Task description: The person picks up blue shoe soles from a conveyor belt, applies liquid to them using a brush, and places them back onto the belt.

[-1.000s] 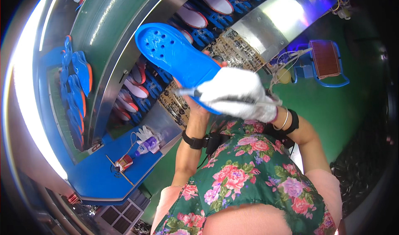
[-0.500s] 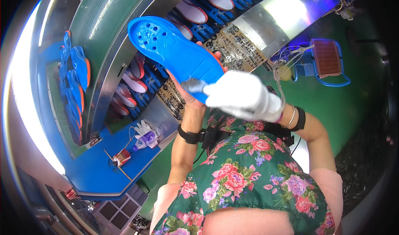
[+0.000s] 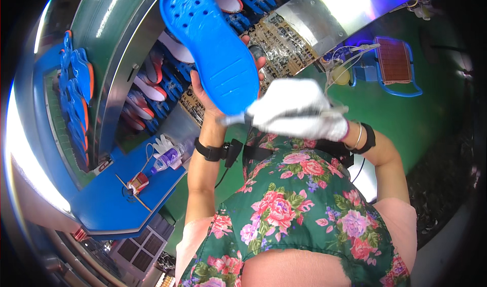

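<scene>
A blue shoe sole (image 3: 225, 63) with several round holes toward its toe end and thin grooves at the heel is held up in front of me. Wet, shiny streaks show on its surface. My bare left hand (image 3: 203, 95) is closed around it from beneath, fingertips showing at both edges. My right hand (image 3: 291, 109), in a white glove, is closed on the handle of a brush (image 3: 234, 118). The brush head, blurred by motion, is at the heel end by my left wrist; whether it touches the sole I cannot tell.
Blue soles with orange edges (image 3: 78, 84) lie piled at the left, beside a green conveyor belt (image 3: 104, 18). White-and-red shoe uppers (image 3: 144, 88) stand on a rack. A blue shelf (image 3: 114, 203) carries a bottle (image 3: 166, 157) and gloves. A stool (image 3: 394, 63) stands at right.
The sole has turned more upright and shifted slightly up with my left hand. The brush has moved from the sole's heel area down to its lower edge.
</scene>
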Available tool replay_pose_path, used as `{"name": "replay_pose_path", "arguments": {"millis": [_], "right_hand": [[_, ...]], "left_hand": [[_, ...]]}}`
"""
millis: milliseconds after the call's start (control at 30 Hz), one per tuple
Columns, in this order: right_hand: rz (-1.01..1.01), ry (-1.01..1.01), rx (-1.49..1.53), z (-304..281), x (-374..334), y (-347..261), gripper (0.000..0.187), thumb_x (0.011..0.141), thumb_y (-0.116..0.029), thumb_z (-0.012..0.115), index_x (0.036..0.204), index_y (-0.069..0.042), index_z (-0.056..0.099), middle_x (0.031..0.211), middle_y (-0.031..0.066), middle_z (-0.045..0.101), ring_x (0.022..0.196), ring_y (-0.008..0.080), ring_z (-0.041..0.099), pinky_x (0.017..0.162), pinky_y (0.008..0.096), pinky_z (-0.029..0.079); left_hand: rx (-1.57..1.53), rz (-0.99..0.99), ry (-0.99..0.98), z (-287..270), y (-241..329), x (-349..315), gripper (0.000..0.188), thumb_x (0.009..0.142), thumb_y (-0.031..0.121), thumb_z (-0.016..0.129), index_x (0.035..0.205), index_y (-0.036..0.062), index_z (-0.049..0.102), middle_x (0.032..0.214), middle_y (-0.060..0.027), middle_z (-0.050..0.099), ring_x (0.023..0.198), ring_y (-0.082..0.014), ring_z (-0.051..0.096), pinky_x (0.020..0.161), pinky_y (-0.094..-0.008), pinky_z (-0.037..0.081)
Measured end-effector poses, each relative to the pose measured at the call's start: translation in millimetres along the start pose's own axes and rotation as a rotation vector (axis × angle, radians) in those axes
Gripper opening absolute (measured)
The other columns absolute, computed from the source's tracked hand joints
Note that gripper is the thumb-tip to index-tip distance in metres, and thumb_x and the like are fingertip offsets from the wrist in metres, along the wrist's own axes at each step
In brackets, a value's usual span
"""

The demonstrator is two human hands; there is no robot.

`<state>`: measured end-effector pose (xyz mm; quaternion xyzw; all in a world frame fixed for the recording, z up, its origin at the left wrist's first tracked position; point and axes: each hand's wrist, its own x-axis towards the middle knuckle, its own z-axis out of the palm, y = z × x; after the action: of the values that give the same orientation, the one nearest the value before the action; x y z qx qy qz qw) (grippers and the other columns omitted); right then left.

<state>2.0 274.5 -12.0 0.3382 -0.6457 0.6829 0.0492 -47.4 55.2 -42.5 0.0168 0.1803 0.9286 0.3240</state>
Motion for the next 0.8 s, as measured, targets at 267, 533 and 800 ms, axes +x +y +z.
{"name": "replay_pose_path", "arguments": {"millis": [267, 533, 800], "right_hand": [[0.002, -0.123, 0.029, 4, -15, -8, 0.02, 0.081, -0.008, 0.082, 0.1, -0.013, 0.08, 0.104, 0.007, 0.078, 0.088, 0.0241, 0.073, 0.076, 0.037, 0.059], [-0.114, -0.009, -0.223, -9, -10, 5, 0.025, 0.081, -0.005, 0.08, 0.106, -0.008, 0.079, 0.109, 0.0126, 0.077, 0.088, 0.028, 0.073, 0.074, 0.0386, 0.059], [-0.081, -0.139, 0.063, -15, -7, -6, 0.021, 0.083, -0.012, 0.079, 0.104, -0.014, 0.079, 0.106, 0.0065, 0.077, 0.087, 0.0259, 0.071, 0.079, 0.0378, 0.058]], "left_hand": [[-0.073, -0.02, -0.052, -12, 6, 6, 0.122, 0.078, 0.078, 0.066, 0.162, 0.0009, 0.023, 0.156, -0.0222, 0.043, 0.12, -0.048, 0.061, 0.096, -0.0578, 0.057], [0.207, -0.244, 0.2, 13, 21, 10, 0.12, 0.078, 0.075, 0.069, 0.16, -0.0025, 0.026, 0.148, -0.0311, 0.045, 0.109, -0.0452, 0.061, 0.086, -0.0514, 0.059], [0.05, -0.325, -0.019, -1, 26, 15, 0.096, 0.09, 0.058, 0.059, 0.158, -0.0046, 0.033, 0.148, -0.0354, 0.049, 0.122, -0.0578, 0.059, 0.1, -0.0585, 0.056]]}}
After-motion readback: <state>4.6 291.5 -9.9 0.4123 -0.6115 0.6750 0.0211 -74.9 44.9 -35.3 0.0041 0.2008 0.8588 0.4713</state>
